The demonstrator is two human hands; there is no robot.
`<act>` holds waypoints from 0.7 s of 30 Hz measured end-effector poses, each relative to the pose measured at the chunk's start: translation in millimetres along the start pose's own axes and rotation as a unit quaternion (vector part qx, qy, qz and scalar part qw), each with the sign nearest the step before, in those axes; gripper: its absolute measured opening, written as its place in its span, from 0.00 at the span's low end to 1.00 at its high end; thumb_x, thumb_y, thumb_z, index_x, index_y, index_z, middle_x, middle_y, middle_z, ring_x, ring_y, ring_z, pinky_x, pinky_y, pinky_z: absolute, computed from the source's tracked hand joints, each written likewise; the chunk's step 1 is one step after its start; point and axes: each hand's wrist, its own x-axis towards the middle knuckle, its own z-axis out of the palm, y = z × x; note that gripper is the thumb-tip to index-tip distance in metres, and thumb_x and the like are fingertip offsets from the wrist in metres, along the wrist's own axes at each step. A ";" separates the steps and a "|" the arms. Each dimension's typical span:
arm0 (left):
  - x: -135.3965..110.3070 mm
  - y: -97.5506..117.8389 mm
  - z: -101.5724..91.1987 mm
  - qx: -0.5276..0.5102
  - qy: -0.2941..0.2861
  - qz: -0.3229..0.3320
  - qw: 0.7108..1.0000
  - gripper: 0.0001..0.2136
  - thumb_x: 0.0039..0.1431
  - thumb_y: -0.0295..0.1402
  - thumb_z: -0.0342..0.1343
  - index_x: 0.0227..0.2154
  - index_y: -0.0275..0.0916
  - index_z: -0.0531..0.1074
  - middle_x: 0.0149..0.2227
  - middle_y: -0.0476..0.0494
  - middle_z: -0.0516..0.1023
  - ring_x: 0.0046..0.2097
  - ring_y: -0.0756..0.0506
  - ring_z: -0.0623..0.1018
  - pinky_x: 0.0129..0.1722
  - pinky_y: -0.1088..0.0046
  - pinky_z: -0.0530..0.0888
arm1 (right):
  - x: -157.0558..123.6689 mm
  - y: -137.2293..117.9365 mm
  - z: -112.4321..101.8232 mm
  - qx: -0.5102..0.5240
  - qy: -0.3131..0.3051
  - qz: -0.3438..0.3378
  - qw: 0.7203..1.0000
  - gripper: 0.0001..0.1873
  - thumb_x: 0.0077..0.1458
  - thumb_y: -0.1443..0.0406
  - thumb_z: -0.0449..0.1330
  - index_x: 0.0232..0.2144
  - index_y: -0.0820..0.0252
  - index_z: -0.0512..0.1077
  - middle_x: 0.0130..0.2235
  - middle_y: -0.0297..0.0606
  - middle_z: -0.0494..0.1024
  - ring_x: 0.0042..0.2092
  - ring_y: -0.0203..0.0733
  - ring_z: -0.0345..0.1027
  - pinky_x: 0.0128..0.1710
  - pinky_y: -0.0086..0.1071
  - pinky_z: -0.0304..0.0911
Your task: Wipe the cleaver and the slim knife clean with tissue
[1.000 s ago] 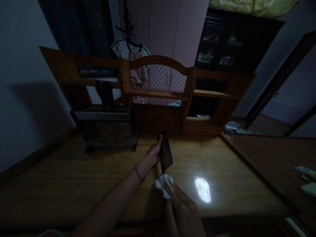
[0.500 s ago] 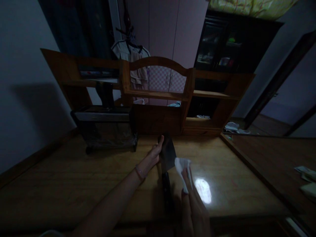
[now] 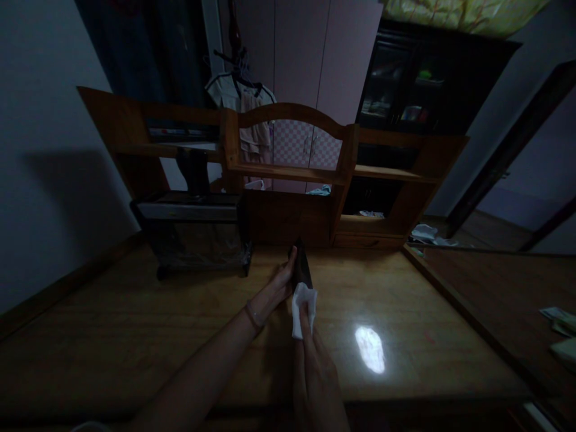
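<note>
Near the middle of the view, my left hand (image 3: 284, 278) is closed on the blade of a cleaver (image 3: 302, 267), thumb uppermost, and a band circles the wrist. The broad dark blade is tilted and points away from me. My right hand (image 3: 315, 366) holds a folded white tissue (image 3: 304, 300) over the near part of the cleaver, where blade and handle meet. The tissue and the right hand hide the black handle. Whether the tissue presses on the metal is hard to tell in the dim light.
A wooden desktop (image 3: 202, 318) lies under my hands, with a bright reflection right of them. A black-framed box-like appliance (image 3: 193, 234) stands at left. Behind runs a wooden shelf unit (image 3: 288, 175). Papers (image 3: 427, 234) lie beyond the right edge.
My right hand has moved left with the tissue, from beside the blade to over the cleaver. The blade has turned and shows narrower. My left hand keeps its hold.
</note>
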 end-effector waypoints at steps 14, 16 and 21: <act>-2.7 1.4 3.6 -0.016 -0.006 -0.010 1.000 0.28 0.38 0.58 0.63 0.27 0.34 0.73 0.21 0.48 0.73 0.21 0.51 0.69 0.22 0.75 0.67 | -7.9 6.8 -22.9 -0.011 0.033 -0.019 0.999 0.28 0.64 0.70 0.42 0.66 0.57 0.49 0.63 0.43 0.62 0.63 0.47 0.55 0.57 0.42 0.62; -3.1 2.1 4.2 -0.012 -0.010 -0.009 1.000 0.28 0.37 0.58 0.62 0.28 0.34 0.74 0.20 0.49 0.73 0.20 0.52 0.68 0.21 0.76 0.66 | -12.0 10.5 -24.3 -0.024 0.026 -0.028 0.999 0.29 0.63 0.71 0.44 0.65 0.56 0.50 0.62 0.44 0.64 0.60 0.47 0.61 0.54 0.41 0.66; -1.1 1.1 2.7 -0.013 0.004 0.006 1.000 0.27 0.36 0.58 0.63 0.25 0.34 0.74 0.19 0.51 0.71 0.18 0.54 0.65 0.20 0.77 0.64 | -19.2 16.3 -22.8 -0.053 0.013 -0.052 0.997 0.31 0.60 0.72 0.46 0.65 0.54 0.52 0.59 0.44 0.67 0.56 0.49 0.66 0.51 0.41 0.69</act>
